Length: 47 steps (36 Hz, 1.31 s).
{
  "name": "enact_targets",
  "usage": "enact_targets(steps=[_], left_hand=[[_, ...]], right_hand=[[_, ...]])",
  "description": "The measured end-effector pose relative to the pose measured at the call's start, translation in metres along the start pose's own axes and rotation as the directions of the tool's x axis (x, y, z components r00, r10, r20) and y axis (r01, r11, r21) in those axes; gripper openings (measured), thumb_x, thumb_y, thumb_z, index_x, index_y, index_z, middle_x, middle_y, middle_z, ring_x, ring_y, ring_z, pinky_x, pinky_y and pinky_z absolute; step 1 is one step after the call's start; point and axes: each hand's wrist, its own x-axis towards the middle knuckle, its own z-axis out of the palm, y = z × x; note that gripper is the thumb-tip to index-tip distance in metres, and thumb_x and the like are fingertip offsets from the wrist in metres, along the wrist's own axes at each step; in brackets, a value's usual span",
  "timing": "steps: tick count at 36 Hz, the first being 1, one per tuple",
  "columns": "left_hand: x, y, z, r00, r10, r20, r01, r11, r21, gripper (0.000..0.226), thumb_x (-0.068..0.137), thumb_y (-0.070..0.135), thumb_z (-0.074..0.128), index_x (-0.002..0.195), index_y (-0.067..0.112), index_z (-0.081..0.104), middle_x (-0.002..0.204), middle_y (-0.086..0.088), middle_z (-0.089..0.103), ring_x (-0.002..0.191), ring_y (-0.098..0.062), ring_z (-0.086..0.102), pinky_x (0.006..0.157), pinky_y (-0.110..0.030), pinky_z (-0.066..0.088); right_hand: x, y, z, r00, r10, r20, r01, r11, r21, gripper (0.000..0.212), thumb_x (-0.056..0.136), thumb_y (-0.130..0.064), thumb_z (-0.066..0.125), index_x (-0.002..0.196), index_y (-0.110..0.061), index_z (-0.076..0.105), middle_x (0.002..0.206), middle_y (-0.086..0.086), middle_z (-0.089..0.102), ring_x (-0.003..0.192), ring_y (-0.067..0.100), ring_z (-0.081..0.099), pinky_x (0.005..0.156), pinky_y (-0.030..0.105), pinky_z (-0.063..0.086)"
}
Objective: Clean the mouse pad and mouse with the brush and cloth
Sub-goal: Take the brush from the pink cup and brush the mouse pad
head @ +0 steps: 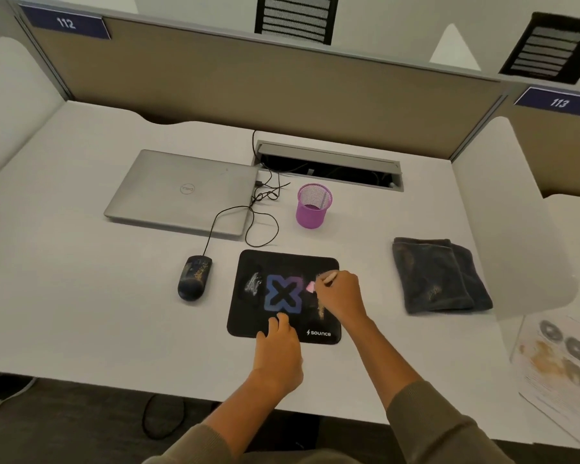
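Head view of a white desk [81,262], clock directions taken from the black mouse pad [283,296] at the centre. Right hand [340,294], over the pad's right half, has its fingers curled round a brush [329,278]; the pale handle projects toward 12 o'clock and the pink bristle end [310,287] meets the pad surface just right of the blue X emblem. Left hand [278,349] lies at 6 o'clock, fingers straight and slightly spread, the fingertips pressing on the pad's near edge. A whitish smear marks the pad's left side, and a tan streak lies below the brush. A dark wired mouse [195,277], speckled with tan dust, sits just beside the pad at 9 o'clock, apart from it. A folded dark cloth [439,276] lies at 3 o'clock, well apart from the pad. A closed silver laptop [181,192] rests at 11 o'clock, and a purple mesh cup [312,205] stands upright at 12 o'clock. Printed sheets [556,363] lie beyond a white divider at 4 o'clock.
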Motion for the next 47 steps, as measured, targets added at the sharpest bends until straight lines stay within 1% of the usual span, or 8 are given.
enact_targets(steps=[4,7,11,16,24,28,37,47], left_hand=[[-0.001,0.002,-0.007,1.0,0.0,-0.004,0.0,1.0,0.012,0.065,0.098,0.046,0.065,0.148,0.009,0.048,0.161,-0.018,0.03,0.145,-0.036,0.036,0.115,-0.051,0.044],[-0.004,0.003,-0.009,1.0,0.011,0.014,-0.011,0.999,0.036,0.07,0.097,0.047,0.067,0.151,0.007,0.046,0.162,-0.019,0.027,0.147,-0.036,0.034,0.115,-0.052,0.045],[-0.002,0.002,-0.007,1.0,0.016,0.026,-0.017,0.999,0.032,0.074,0.096,0.048,0.068,0.153,0.008,0.044,0.165,-0.018,0.025,0.15,-0.037,0.032,0.117,-0.053,0.043],[-0.002,0.0,-0.006,0.999,0.027,0.025,-0.027,1.0,0.011,0.071,0.096,0.047,0.07,0.151,0.009,0.046,0.166,-0.018,0.025,0.15,-0.037,0.032,0.115,-0.051,0.046],[-0.005,0.002,-0.006,0.999,0.034,0.031,-0.035,0.998,0.046,0.074,0.097,0.044,0.069,0.153,0.003,0.042,0.168,-0.023,0.018,0.152,-0.041,0.028,0.111,-0.046,0.049],[-0.003,-0.001,-0.009,0.999,0.04,0.036,-0.042,0.998,0.038,0.071,0.096,0.044,0.07,0.15,0.005,0.046,0.166,-0.021,0.021,0.149,-0.04,0.032,0.11,-0.046,0.05],[0.001,-0.005,-0.016,0.996,0.063,0.062,-0.063,0.998,-0.006,0.063,0.097,0.049,0.068,0.145,0.011,0.052,0.164,-0.016,0.028,0.145,-0.035,0.038,0.111,-0.045,0.049],[0.003,-0.007,-0.019,0.992,0.082,0.096,-0.083,0.997,0.006,0.065,0.099,0.054,0.065,0.147,0.013,0.051,0.165,-0.013,0.028,0.148,-0.036,0.035,0.116,-0.05,0.044]], right_hand=[[0.004,-0.005,-0.013,0.998,-0.065,0.003,0.065,0.993,0.099,0.021,0.097,-0.02,0.067,0.084,-0.02,0.083,0.074,-0.009,0.078,0.062,0.012,0.073,0.06,0.022,0.06],[0.007,-0.015,-0.008,0.999,-0.049,-0.012,0.05,0.979,0.197,0.012,0.097,-0.022,0.071,0.099,-0.017,0.083,0.089,-0.005,0.08,0.076,0.011,0.076,0.074,0.025,0.064],[0.007,-0.013,0.003,1.0,-0.003,0.028,-0.001,0.989,0.145,0.021,0.098,-0.027,0.072,0.113,-0.012,0.078,0.1,0.003,0.079,0.089,0.015,0.075,0.085,0.03,0.064],[0.005,-0.002,-0.003,0.999,0.029,0.043,-0.029,1.0,0.003,0.016,0.096,-0.031,0.075,0.089,-0.016,0.075,0.083,0.001,0.074,0.077,0.013,0.072,0.065,0.015,0.05],[0.03,-0.018,-0.018,0.995,-0.043,-0.095,0.053,0.992,0.112,0.02,0.095,-0.034,0.075,0.096,-0.016,0.083,0.085,-0.002,0.078,0.079,0.012,0.073,0.075,0.024,0.059],[0.033,-0.014,-0.016,0.999,-0.025,-0.039,0.031,0.988,0.15,0.02,0.096,-0.032,0.074,0.096,-0.015,0.083,0.091,0.001,0.079,0.086,0.016,0.074,0.081,0.028,0.06],[0.013,0.026,-0.021,0.999,0.05,0.0,-0.05,0.996,-0.08,0.022,0.096,-0.036,0.075,0.093,-0.015,0.074,0.086,0.003,0.072,0.071,0.013,0.066,0.061,0.012,0.048],[0.028,-0.006,-0.023,0.99,-0.014,-0.142,0.03,0.994,0.108,0.017,0.097,-0.037,0.073,0.09,-0.022,0.077,0.084,-0.003,0.076,0.079,0.013,0.073,0.068,0.013,0.05]])
